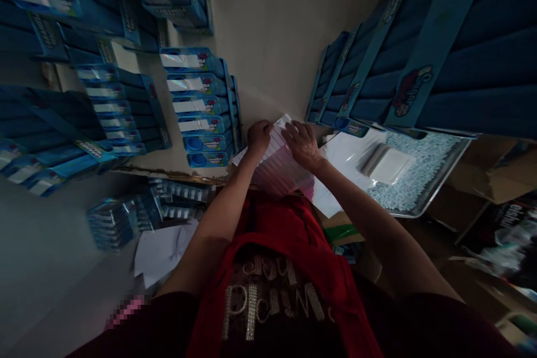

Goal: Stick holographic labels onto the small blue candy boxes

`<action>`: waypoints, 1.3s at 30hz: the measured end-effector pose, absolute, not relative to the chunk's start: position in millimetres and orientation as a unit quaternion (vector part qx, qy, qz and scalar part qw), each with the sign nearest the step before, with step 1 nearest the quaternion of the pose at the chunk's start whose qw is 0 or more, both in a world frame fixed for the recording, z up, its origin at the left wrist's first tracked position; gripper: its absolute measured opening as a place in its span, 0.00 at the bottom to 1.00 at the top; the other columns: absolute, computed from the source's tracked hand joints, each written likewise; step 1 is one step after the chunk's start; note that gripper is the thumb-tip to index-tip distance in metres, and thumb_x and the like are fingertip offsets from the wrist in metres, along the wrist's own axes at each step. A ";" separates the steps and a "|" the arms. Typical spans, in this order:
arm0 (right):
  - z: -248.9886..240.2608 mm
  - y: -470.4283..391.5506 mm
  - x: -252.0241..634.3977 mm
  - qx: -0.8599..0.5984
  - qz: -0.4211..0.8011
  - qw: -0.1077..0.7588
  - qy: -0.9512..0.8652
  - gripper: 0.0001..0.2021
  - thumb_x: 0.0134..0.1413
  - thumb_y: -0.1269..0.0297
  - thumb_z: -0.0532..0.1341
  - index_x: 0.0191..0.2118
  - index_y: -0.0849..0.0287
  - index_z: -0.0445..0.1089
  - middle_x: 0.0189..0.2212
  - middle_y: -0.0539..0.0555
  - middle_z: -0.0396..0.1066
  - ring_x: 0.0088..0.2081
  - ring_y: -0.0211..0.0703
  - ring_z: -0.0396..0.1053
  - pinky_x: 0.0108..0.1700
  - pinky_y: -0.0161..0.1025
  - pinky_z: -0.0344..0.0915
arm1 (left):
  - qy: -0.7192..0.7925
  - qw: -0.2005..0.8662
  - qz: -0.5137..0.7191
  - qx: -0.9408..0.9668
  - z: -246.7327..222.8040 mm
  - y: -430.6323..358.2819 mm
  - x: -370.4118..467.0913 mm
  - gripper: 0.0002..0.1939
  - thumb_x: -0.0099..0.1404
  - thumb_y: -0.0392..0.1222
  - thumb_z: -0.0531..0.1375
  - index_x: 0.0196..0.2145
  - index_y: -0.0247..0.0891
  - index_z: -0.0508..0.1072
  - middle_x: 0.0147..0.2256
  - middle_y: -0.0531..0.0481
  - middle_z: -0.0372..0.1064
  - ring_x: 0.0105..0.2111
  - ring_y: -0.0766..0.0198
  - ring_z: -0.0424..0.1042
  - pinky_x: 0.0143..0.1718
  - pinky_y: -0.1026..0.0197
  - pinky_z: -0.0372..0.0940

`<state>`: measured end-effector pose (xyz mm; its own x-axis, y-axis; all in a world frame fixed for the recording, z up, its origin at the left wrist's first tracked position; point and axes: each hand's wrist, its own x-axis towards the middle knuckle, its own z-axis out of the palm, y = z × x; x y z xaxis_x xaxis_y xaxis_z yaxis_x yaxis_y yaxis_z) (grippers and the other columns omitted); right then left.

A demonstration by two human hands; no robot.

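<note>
A thin sheet with white stripes [274, 142] lies tilted in front of my body. Lower down it looks translucent and pinkish, and I cannot tell whether that is the same sheet. My left hand [259, 139] is closed, with its fingers pinching the sheet's upper left part. At the upper right edge, the bent fingers of my right hand [302, 142] press on the sheet, the thumb mostly hidden. Just left of my left hand stands a stack of blue packs [201, 106], several of them bearing whitish strips on their ends.
More blue packs [121, 89] are stacked at the left, and a tall row of them [390, 50] rises at the right. Beside my right arm, a metal tray [440, 190] holds small pale-blue pieces and a clear-wrapped white block [388, 162]. White papers [163, 249] lie lower left.
</note>
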<state>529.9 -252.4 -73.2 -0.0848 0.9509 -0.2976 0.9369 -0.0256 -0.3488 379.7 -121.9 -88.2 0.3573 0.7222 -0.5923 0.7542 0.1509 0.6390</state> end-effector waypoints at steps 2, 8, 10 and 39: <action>-64.6 -253.0 529.4 -0.682 0.231 0.005 -0.694 0.22 0.77 0.68 0.49 0.64 0.57 0.75 0.64 0.64 0.74 0.70 0.60 0.61 0.71 0.61 0.57 | 0.564 0.497 -0.013 0.659 -90.3 -123.6 380.2 0.09 0.71 0.35 0.60 0.32 0.39 0.77 0.41 0.44 0.82 0.47 0.53 0.78 0.54 0.56 0.68; -41.5 -228.6 525.8 -0.725 0.242 -0.034 -0.644 0.26 0.78 0.63 0.49 0.75 0.55 0.65 0.54 0.66 0.75 0.59 0.62 0.65 0.64 0.60 0.60 | 0.568 0.479 0.008 0.669 -97.3 -131.5 380.9 0.10 0.72 0.35 0.60 0.32 0.41 0.78 0.40 0.44 0.83 0.46 0.52 0.78 0.54 0.54 0.69; -41.6 -215.5 524.6 -0.726 0.245 -0.043 -0.641 0.27 0.77 0.61 0.51 0.76 0.56 0.63 0.54 0.67 0.75 0.58 0.63 0.65 0.63 0.60 0.61 | 0.561 0.481 0.019 0.674 -99.1 -134.6 380.2 0.10 0.72 0.36 0.60 0.33 0.41 0.79 0.41 0.44 0.83 0.47 0.52 0.78 0.54 0.53 0.69; -37.5 -202.3 513.6 -0.710 0.267 -0.128 -0.639 0.22 0.73 0.71 0.50 0.61 0.63 0.77 0.46 0.70 0.84 0.50 0.59 0.77 0.56 0.56 0.63 | 0.576 0.468 0.021 0.670 -108.6 -148.9 381.5 0.10 0.72 0.35 0.61 0.36 0.39 0.82 0.41 0.41 0.80 0.47 0.52 0.76 0.56 0.52 0.67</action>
